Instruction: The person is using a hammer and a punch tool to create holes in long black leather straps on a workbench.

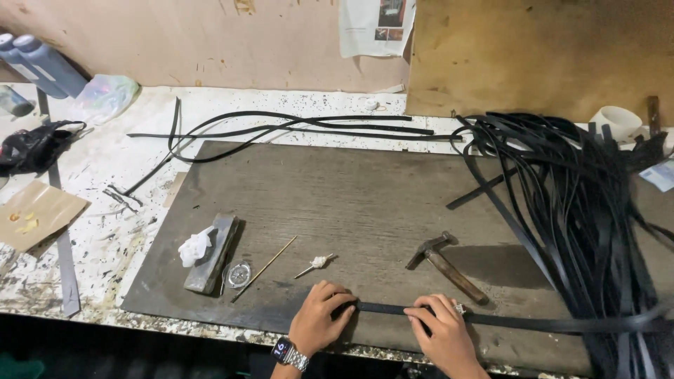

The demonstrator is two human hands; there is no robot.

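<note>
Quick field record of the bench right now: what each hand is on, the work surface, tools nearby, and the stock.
left hand: pressing the end of the black strip
right hand: pinching the same strip farther along
strip: lies flat along the near edge of the dark board, running right into the strip pile
hammer: on the board just behind the right hand
stone block: left on the board, white rag on it
thin stick: beside the block
loose strips: behind the board
</note>
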